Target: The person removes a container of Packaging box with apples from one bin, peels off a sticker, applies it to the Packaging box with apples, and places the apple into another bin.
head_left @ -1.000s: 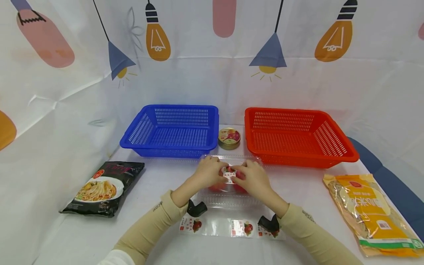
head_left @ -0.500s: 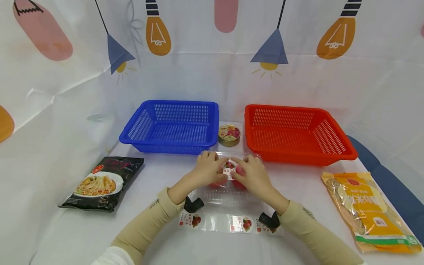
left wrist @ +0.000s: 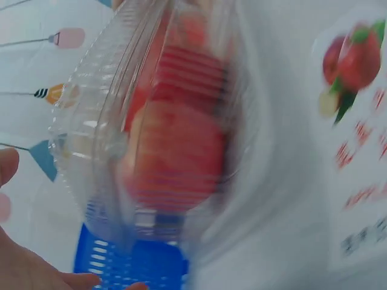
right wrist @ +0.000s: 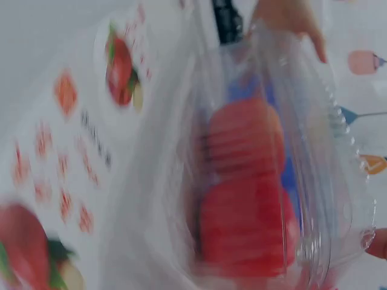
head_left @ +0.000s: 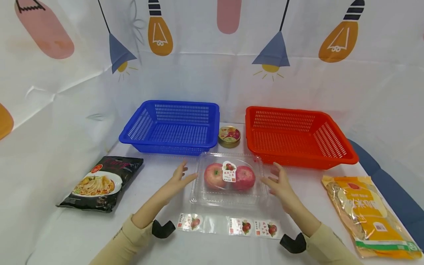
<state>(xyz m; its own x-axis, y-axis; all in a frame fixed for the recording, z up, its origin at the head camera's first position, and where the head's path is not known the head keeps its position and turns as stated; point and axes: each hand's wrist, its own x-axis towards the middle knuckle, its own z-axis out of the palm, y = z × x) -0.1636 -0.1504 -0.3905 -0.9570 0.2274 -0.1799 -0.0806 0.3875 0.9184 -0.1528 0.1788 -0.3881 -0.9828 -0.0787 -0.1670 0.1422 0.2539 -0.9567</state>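
A clear plastic clamshell box [head_left: 228, 198] with two red apples [head_left: 246, 178] inside lies mid-table, its lid down. On the lid is a white label sticker [head_left: 229, 171] with a red fruit picture. My left hand [head_left: 177, 181] is just left of the box, fingers spread and holding nothing. On the other side my right hand [head_left: 281, 187] is at the box's right edge, fingers loosely extended; whether its fingertips touch the plastic I cannot tell. Both wrist views are blurred, with the apples [left wrist: 175, 154] behind clear plastic. In front of the box lies a strip of label stickers [head_left: 243, 226].
A blue basket [head_left: 172, 147] and a red basket [head_left: 298, 159] stand at the back, with a small round tin [head_left: 229, 137] between them. On the left lies a black noodle packet [head_left: 102, 184]; on the right, a yellow food bag [head_left: 372, 217].
Both hands have let go of the label and drawn apart, the left one leftward, the right one rightward. The label stays on the lid, and the box is uncovered.
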